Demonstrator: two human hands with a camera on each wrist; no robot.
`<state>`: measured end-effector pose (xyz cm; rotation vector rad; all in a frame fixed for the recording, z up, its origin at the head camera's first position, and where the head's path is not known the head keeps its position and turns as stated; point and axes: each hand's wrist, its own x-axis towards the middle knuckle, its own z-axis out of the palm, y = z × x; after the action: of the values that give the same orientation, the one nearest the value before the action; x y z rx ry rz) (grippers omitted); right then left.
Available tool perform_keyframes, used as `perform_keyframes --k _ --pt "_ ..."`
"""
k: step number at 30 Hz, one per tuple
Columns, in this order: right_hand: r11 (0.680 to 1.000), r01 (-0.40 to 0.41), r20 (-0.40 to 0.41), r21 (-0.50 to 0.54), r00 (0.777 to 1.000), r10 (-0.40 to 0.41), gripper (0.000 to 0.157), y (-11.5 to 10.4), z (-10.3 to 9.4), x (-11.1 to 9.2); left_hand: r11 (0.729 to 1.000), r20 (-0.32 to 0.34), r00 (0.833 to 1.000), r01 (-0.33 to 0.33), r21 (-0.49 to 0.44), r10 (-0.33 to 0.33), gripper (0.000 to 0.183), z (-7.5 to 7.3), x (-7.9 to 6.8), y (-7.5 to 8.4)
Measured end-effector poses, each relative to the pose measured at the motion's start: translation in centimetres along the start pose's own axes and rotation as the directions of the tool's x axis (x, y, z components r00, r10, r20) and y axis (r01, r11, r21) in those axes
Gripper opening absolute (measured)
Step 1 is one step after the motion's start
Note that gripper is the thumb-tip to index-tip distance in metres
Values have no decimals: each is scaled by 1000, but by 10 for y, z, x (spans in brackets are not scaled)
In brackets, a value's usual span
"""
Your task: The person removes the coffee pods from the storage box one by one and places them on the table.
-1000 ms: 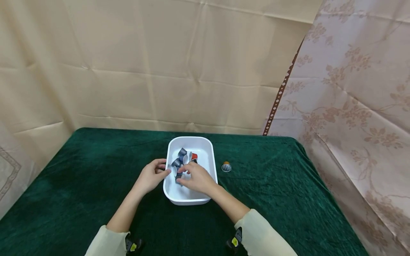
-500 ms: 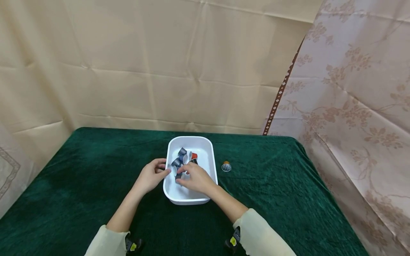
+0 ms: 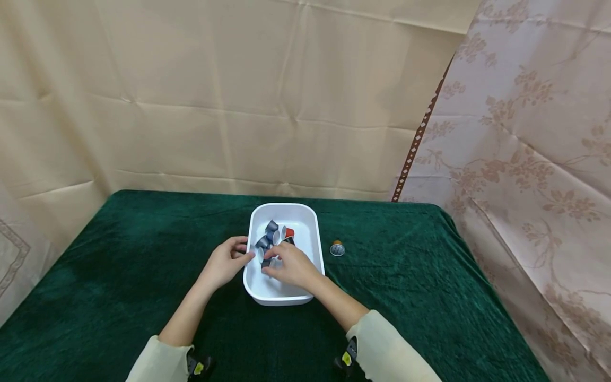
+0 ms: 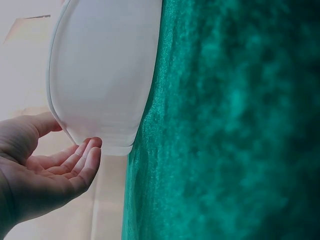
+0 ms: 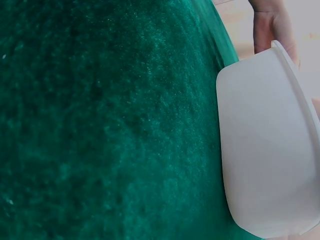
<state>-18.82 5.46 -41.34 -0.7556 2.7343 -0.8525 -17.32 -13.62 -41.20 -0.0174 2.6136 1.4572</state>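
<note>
A white plastic tub (image 3: 305,225) stands on the green cloth with several coffee capsules inside. My left hand (image 3: 229,263) grips its left rim, thumb over the edge and the other fingers against the outer wall, as the left wrist view shows. My right hand (image 3: 293,267) reaches into the tub, thumb and forefinger around a dark grey capsule (image 3: 265,262). Close by lie a capsule with its pale lid (image 3: 260,254) facing up, dark blue capsules (image 3: 271,226) and a red capsule (image 3: 289,232). In the right wrist view, the tub's wall (image 5: 265,140) hides most of the right hand.
One capsule with an orange-brown body (image 3: 337,248) lies outside the tub, to its right. Green velvet cloth (image 3: 406,281) covers the table. Behind it hangs a beige curtain (image 3: 191,106), with a floral curtain (image 3: 534,159) at the right.
</note>
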Motion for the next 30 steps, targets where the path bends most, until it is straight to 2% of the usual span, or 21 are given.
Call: perform_keyframes --k 30 --pt "998 -8 44 -67 999 11 32 -1 3 5 1000 11 1000 -2 -6 2 50 -2 -1 1"
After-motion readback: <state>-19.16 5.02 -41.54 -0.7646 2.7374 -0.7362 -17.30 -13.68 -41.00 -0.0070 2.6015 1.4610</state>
